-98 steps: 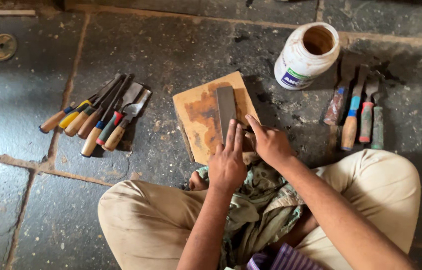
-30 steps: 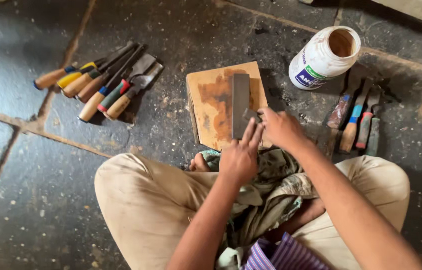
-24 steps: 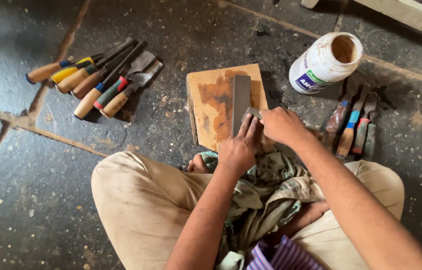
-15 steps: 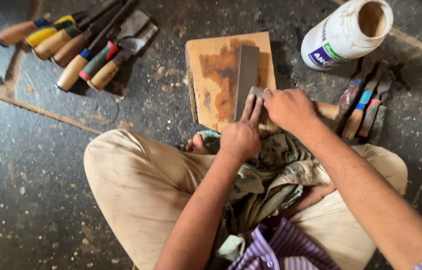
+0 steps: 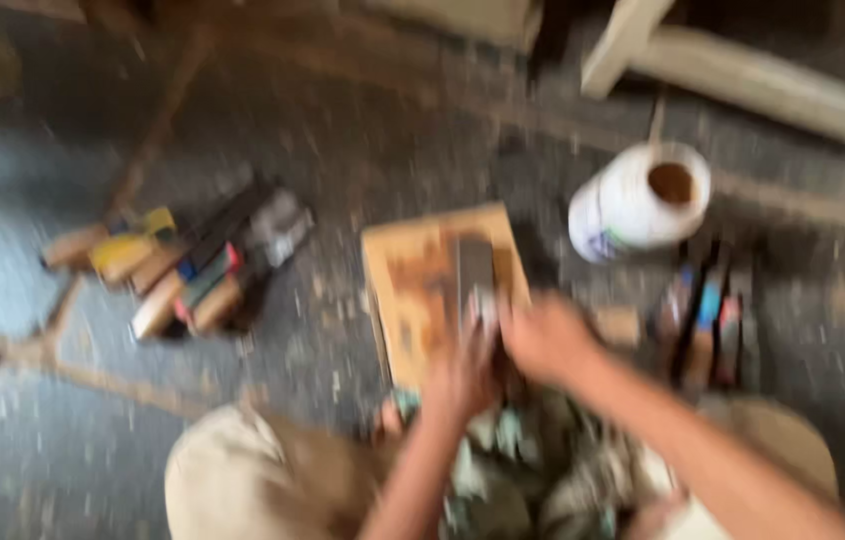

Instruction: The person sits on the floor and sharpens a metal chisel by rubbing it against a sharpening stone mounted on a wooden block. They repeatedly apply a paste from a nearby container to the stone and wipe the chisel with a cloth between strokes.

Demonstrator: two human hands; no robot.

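The whole view is motion-blurred. A tan wooden board (image 5: 413, 300) lies on the stone floor in front of my knees, with a dark grey sharpening stone (image 5: 473, 262) on it. My right hand (image 5: 551, 340) is closed around a chisel whose pale wooden handle (image 5: 623, 326) sticks out to the right. My left hand (image 5: 463, 378) sits beside it, fingers pressing the chisel's blade end (image 5: 484, 303) down on the stone. A greenish cloth (image 5: 533, 465) lies bunched in my lap below both hands.
A white plastic jar (image 5: 638, 210) with an open top stands right of the board. Several chisels with coloured handles (image 5: 183, 265) lie to the left, more tools (image 5: 708, 320) to the right. Pale wooden furniture parts (image 5: 743, 75) cross the upper right.
The view has swung and pulled back, so the board and jar sit lower in frame and wooden furniture shows at the top. Both hands stay on the chisel at the stone.
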